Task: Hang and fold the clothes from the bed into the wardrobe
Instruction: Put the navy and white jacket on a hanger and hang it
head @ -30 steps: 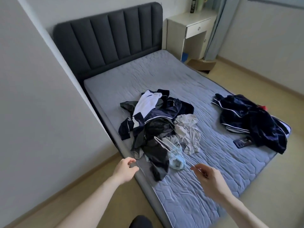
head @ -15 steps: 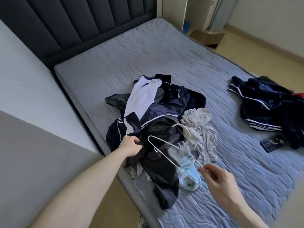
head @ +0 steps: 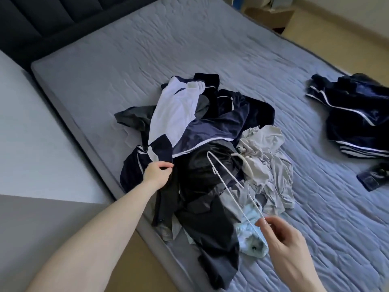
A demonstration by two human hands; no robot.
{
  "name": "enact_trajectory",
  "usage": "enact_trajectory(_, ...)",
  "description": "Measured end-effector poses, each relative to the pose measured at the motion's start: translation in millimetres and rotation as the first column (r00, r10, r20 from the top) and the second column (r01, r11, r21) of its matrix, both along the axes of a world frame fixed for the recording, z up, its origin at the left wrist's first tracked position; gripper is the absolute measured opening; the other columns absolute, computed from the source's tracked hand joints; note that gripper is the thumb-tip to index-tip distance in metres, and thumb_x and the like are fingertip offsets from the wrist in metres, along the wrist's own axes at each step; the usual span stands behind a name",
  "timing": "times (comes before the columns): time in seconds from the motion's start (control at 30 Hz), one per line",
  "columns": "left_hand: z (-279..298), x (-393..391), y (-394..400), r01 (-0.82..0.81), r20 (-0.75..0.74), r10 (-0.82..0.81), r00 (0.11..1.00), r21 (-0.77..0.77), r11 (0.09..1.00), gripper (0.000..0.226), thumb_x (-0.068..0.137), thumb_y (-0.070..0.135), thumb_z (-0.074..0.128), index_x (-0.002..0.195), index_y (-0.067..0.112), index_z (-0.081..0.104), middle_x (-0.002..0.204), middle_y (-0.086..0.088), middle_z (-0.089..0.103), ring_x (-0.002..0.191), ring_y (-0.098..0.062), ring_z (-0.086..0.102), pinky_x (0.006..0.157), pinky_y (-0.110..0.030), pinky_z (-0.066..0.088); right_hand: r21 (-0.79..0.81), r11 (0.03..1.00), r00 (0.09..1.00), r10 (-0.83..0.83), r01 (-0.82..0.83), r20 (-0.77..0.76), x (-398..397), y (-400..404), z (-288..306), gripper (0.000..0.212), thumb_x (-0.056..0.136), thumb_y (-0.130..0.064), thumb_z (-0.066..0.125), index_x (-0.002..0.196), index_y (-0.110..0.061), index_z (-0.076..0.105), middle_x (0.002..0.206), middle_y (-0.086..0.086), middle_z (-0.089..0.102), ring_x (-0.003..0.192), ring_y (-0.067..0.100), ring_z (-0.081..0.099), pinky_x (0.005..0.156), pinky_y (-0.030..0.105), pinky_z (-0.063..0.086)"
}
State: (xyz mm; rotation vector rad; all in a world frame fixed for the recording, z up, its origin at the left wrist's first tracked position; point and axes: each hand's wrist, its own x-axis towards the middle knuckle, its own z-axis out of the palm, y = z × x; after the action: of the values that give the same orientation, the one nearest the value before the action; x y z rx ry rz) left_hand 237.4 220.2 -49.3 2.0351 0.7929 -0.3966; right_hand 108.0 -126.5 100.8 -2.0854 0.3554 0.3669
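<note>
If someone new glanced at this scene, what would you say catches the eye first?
Most striking is the tangled pile of clothes at the near edge of the bed, dark garments with a white piece on top. The left hand grips a navy garment at the pile's left side, while the right hand pinches a white wire hanger above it. A second navy heap lies apart, far right.

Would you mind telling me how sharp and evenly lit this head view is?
Head view: soft daylight, no harsh shadows; sheen on the black garment; wide-angle bending along the bed edge; slight blur on the right hand holding the white hanger.
</note>
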Motion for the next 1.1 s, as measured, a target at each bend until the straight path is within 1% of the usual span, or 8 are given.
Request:
enact_trajectory(0.1, 76.4, 8.2, 1.5, -0.316, 0.180, 0.357, 0.916, -0.222, 0.923, 0.022, 0.080, 0.016, 0.082, 0.095, 0.023, 0.067, 0.083, 0.011, 0.071, 0.085, -0.014, 0.064, 0.068, -0.020, 0.046, -0.001, 0.998, 0.998, -0.062, 0.062, -0.020, -4.1, -1.6, 28.2, 0.021, 0.095, -0.018, 0.071, 0.074, -0.019, 0.075, 0.048, -0.006, 0.045, 0.043, 0.005, 0.035, 0.045, 0.017, 0.028)
enact_trajectory(0.2, 164.5, 7.1, -0.7, -0.309, 0.280, 0.405, 0.870, -0.330, 0.892, 0.028, 0.077, 0.000, 0.073, 0.090, 0.021, 0.059, 0.076, 0.009, 0.063, 0.070, -0.009, 0.060, 0.061, -0.016, 0.045, -0.004, 0.998, 0.997, -0.070, 0.070, -0.030, -14.8, -3.3, 59.6, 0.025, 0.093, -0.013, 0.073, 0.069, -0.022, 0.074, 0.048, -0.004, 0.048, 0.043, 0.005, 0.036, 0.047, 0.015, 0.030)
enact_trajectory(0.5, 441.1, -110.6, -50.2, 0.166, 0.556, -0.158, 0.816, 0.037, 0.985, 0.041, 0.081, -0.003, 0.069, 0.104, 0.029, 0.060, 0.090, 0.017, 0.066, 0.067, -0.009, 0.060, 0.060, -0.012, 0.046, 0.182, 0.981, 0.998, -0.064, 0.061, 0.011, -61.7, -26.0, 202.3, 0.023, 0.090, -0.002, 0.075, 0.071, -0.011, 0.065, 0.051, -0.002, 0.052, 0.045, 0.004, 0.041, 0.049, 0.015, 0.036)
enact_trajectory(0.7, 576.0, -208.2, -114.5, 0.277, 0.566, -0.362, 0.740, 0.234, 0.932, 0.054, 0.081, -0.010, 0.060, 0.112, 0.034, 0.059, 0.106, 0.015, 0.066, 0.096, -0.008, 0.064, 0.079, -0.015, 0.049, 0.204, 0.940, 0.957, 0.245, -0.274, 0.153, -94.6, -56.1, 278.9, 0.030, 0.081, -0.031, 0.086, 0.094, -0.029, 0.060, 0.086, -0.013, 0.068, 0.048, 0.006, 0.046, 0.049, 0.018, 0.040)
enact_trajectory(0.87, 643.3, -295.3, -177.8, 0.396, 0.470, -0.440, 0.765, 0.196, 0.897, 0.056, 0.087, -0.011, 0.058, 0.120, 0.035, 0.062, 0.105, 0.013, 0.070, 0.097, -0.014, 0.069, 0.086, -0.035, 0.057, 0.097, 0.843, 0.825, 0.483, -0.528, 0.294, -106.3, -63.6, 328.6, 0.064, 0.062, -0.061, 0.084, 0.110, -0.044, 0.046, 0.120, -0.041, 0.054, 0.055, 0.004, 0.048, 0.055, 0.021, 0.043)
enact_trajectory(0.93, 656.6, -333.3, -201.0, 0.409, 0.451, -0.419, 0.788, 0.126, 0.904, 0.052, 0.090, -0.009, 0.061, 0.124, 0.031, 0.062, 0.102, 0.015, 0.072, 0.093, -0.010, 0.070, 0.082, -0.024, 0.054, 0.074, 0.782, 0.752, 0.562, -0.619, 0.343, -120.0, -63.2, 349.1, 0.059, 0.065, -0.055, 0.086, 0.102, -0.042, 0.042, 0.123, -0.045, 0.052, 0.062, 0.000, 0.055, 0.056, 0.017, 0.041)
enact_trajectory(1.03, 668.6, -382.2, -216.7, 0.338, 0.427, -0.337, 0.839, 0.075, 0.938, 0.051, 0.092, -0.005, 0.066, 0.130, 0.027, 0.060, 0.103, 0.008, 0.075, 0.097, -0.011, 0.072, 0.086, -0.016, 0.052, 0.134, 0.689, 0.674, 0.617, -0.712, 0.406, -140.9, -59.1, 365.6, 0.045, 0.079, -0.036, 0.085, 0.083, -0.030, 0.041, 0.084, -0.032, 0.064, 0.060, 0.000, 0.054, 0.055, 0.013, 0.041)
enact_trajectory(1.1, 668.6, -417.9, -215.9, 0.269, 0.395, -0.292, 0.871, 0.113, 0.956, 0.054, 0.092, 0.002, 0.070, 0.133, 0.036, 0.057, 0.106, 0.001, 0.076, 0.100, -0.018, 0.073, 0.093, -0.026, 0.055, 0.144, 0.651, 0.634, 0.624, -0.745, 0.457, -153.3, -62.2, 375.6, 0.043, 0.087, -0.026, 0.077, 0.073, -0.022, 0.037, 0.058, -0.015, 0.046, 0.052, 0.006, 0.038, 0.051, 0.015, 0.035)
